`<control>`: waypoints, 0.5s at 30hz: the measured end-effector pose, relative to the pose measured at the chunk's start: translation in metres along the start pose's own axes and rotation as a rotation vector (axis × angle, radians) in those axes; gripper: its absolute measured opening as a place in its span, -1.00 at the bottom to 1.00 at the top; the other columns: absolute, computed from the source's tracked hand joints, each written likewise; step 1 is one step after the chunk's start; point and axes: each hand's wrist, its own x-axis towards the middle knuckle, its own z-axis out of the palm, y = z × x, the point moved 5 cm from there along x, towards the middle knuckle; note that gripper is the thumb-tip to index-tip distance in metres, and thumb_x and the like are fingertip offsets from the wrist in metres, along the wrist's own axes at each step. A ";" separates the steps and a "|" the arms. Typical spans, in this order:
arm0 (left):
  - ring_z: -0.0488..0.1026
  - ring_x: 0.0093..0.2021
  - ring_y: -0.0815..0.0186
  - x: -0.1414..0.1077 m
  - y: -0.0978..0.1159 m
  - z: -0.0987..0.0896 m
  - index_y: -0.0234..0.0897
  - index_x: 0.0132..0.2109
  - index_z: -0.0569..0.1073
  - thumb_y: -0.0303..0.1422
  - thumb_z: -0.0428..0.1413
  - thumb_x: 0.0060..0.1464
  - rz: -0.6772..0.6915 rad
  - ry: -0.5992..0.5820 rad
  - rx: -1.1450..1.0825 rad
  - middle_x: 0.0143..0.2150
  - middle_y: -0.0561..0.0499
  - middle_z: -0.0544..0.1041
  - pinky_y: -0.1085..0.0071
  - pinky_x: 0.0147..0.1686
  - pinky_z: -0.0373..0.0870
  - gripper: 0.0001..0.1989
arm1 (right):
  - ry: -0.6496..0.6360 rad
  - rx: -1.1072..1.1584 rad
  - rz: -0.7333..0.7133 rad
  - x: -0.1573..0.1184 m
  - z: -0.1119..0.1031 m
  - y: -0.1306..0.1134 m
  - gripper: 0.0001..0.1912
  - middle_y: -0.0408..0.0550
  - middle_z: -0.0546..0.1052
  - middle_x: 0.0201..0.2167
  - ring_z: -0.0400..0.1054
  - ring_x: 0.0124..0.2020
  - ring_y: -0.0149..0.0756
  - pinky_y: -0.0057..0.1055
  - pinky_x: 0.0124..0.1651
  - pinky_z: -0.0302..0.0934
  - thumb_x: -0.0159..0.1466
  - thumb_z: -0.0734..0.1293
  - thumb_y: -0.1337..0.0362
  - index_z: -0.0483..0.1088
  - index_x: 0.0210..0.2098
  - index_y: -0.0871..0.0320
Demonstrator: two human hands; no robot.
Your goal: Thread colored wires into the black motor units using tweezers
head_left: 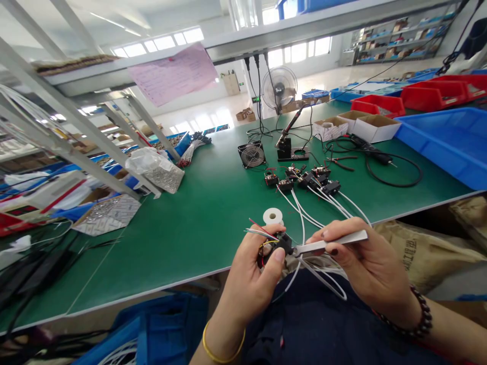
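My left hand (256,281) grips a small black module (282,244) between thumb and fingers. Loose red, white and yellow wires stick out of its left side, and a white cable (323,279) hangs below. In my right hand (365,268) are flat silver tweezers (327,244), pinched between thumb and fingers. Their tip meets the module's right edge; exactly what it touches there is too small to tell. Just beyond my left hand, a white spool (273,217) sits on the green table. Farther off lie several similar black modules (304,178) with white cables trailing toward me.
A small fan (251,154) and a soldering iron (289,126) in its stand are at the back of the green table (171,228). Pliers (342,163), a black corded tool (371,149) and a blue bin (449,142) are to the right. A plastic bag (155,170) stands left.
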 end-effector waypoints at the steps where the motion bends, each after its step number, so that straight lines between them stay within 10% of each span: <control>1: 0.52 0.05 0.05 -0.001 0.000 -0.001 -0.16 0.13 0.59 -0.14 0.10 0.34 0.009 0.005 0.006 0.02 -0.12 0.61 0.14 0.15 0.43 -0.65 | -0.002 -0.007 -0.008 0.001 0.000 -0.001 -0.93 -0.11 0.69 -0.18 0.63 -0.25 -0.31 -0.49 -0.20 0.50 0.56 0.36 0.26 0.45 0.01 -0.03; 15: 0.52 0.03 0.06 -0.007 -0.002 -0.001 -0.15 0.18 0.58 -0.17 0.12 0.35 0.033 0.043 0.048 0.02 -0.11 0.59 0.12 0.16 0.43 -0.64 | 0.037 0.011 0.003 0.000 -0.002 -0.002 -0.94 -0.09 0.69 -0.17 0.62 -0.26 -0.30 -0.48 -0.21 0.51 0.56 0.36 0.26 0.46 0.01 -0.01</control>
